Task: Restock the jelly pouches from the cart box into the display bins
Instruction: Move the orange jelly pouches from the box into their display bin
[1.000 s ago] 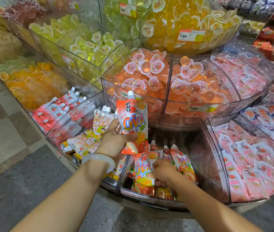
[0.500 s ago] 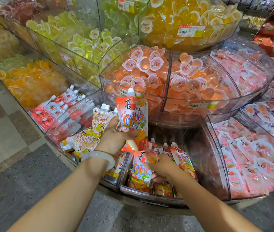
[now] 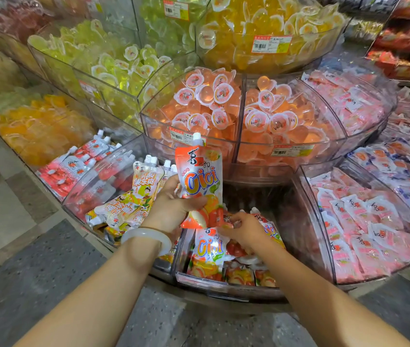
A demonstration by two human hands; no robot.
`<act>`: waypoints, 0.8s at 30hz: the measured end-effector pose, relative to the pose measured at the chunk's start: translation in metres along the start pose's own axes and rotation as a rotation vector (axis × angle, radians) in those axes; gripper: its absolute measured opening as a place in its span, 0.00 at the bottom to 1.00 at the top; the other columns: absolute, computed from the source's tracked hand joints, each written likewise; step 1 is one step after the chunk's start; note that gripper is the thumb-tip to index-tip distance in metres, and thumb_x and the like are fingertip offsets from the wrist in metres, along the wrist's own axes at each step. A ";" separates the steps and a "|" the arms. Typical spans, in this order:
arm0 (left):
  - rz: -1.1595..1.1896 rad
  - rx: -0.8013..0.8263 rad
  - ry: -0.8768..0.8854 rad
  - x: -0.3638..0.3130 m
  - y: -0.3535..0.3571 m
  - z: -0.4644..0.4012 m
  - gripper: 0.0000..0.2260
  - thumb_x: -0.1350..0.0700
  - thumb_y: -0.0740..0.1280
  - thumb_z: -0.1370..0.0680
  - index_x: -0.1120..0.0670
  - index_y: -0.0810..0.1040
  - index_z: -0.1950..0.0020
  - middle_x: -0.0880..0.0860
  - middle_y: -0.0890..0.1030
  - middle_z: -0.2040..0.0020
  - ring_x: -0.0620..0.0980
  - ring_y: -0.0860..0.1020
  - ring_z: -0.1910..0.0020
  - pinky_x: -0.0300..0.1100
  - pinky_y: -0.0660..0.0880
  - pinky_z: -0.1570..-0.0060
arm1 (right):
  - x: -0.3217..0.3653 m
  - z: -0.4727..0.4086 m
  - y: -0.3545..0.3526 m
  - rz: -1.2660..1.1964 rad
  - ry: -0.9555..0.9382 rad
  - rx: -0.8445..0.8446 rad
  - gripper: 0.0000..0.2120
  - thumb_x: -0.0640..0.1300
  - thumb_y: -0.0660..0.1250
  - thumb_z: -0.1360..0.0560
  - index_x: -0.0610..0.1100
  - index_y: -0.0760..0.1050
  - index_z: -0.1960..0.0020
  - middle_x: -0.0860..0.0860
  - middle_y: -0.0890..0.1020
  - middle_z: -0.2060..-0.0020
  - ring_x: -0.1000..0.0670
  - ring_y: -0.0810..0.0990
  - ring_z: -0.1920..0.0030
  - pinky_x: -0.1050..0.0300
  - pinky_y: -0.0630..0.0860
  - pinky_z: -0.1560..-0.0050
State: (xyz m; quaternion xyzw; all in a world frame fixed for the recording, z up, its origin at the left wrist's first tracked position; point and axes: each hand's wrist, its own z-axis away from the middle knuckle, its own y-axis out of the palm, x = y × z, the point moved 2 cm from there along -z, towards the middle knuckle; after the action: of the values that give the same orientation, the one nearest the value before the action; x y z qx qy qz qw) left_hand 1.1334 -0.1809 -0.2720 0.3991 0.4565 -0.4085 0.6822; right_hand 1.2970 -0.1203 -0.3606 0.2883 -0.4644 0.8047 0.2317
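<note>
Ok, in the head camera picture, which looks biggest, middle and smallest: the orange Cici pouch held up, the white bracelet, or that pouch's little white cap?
1. Orange Cici spouted jelly pouch, held in the left hand: biggest.
2. White smooth bangle bracelet on the left wrist: middle.
3. Small white plastic cap on the pouch: smallest.

Two bare forearms reach forward; the left hand, bangled at the wrist, grips, while the right hand curls, pinching.

Your one view comes from the head-worn wide-angle camera, looking forward and steeply down along both forearms. It sits close over the clear display bins at the tiered stand's lowest level, with grey floor filling the bottom edge.
</note>
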 end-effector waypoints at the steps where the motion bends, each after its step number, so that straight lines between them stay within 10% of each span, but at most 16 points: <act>1: -0.007 0.026 0.005 0.000 0.002 0.000 0.21 0.74 0.69 0.32 0.54 0.76 0.44 0.63 0.81 0.45 0.61 0.82 0.54 0.52 0.79 0.51 | 0.003 0.002 -0.007 -0.045 0.002 -0.053 0.17 0.50 0.69 0.26 0.42 0.74 0.42 0.50 0.76 0.54 0.50 0.74 0.55 0.63 0.69 0.63; 4: 0.005 0.083 -0.014 0.003 0.013 0.002 0.16 0.74 0.65 0.28 0.53 0.75 0.50 0.58 0.84 0.59 0.51 0.81 0.71 0.42 0.79 0.69 | 0.016 0.008 -0.036 -0.541 0.013 -0.052 0.16 0.53 0.62 0.22 0.41 0.77 0.46 0.47 0.82 0.52 0.48 0.79 0.50 0.55 0.75 0.50; 7: -0.021 0.124 -0.114 0.020 0.032 0.008 0.11 0.69 0.64 0.24 0.57 0.76 0.46 0.57 0.84 0.58 0.52 0.83 0.64 0.45 0.81 0.62 | 0.025 0.023 -0.057 -0.888 -0.020 0.181 0.16 0.51 0.58 0.20 0.41 0.77 0.44 0.46 0.84 0.54 0.47 0.83 0.54 0.53 0.79 0.54; 12: -0.360 0.160 -0.223 0.067 0.052 0.005 0.02 0.59 0.63 0.21 0.53 0.75 0.51 0.56 0.80 0.55 0.55 0.78 0.54 0.55 0.76 0.47 | -0.006 0.034 -0.057 -0.614 -0.017 0.123 0.09 0.36 0.66 0.25 0.40 0.76 0.44 0.44 0.84 0.52 0.46 0.84 0.54 0.51 0.80 0.53; 24: -1.127 0.066 -0.050 0.087 0.051 0.009 0.22 0.56 0.66 0.23 0.56 0.64 0.31 0.55 0.80 0.42 0.54 0.78 0.41 0.44 0.74 0.44 | -0.044 0.032 -0.017 -0.325 0.232 0.181 0.07 0.41 0.63 0.22 0.44 0.74 0.44 0.46 0.81 0.46 0.48 0.80 0.48 0.54 0.79 0.51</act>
State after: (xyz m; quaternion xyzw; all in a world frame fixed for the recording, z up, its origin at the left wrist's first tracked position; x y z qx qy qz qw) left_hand 1.2049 -0.1876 -0.3431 0.1047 0.5697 -0.7331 0.3564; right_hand 1.3475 -0.1454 -0.3671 0.2847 -0.3078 0.8229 0.3835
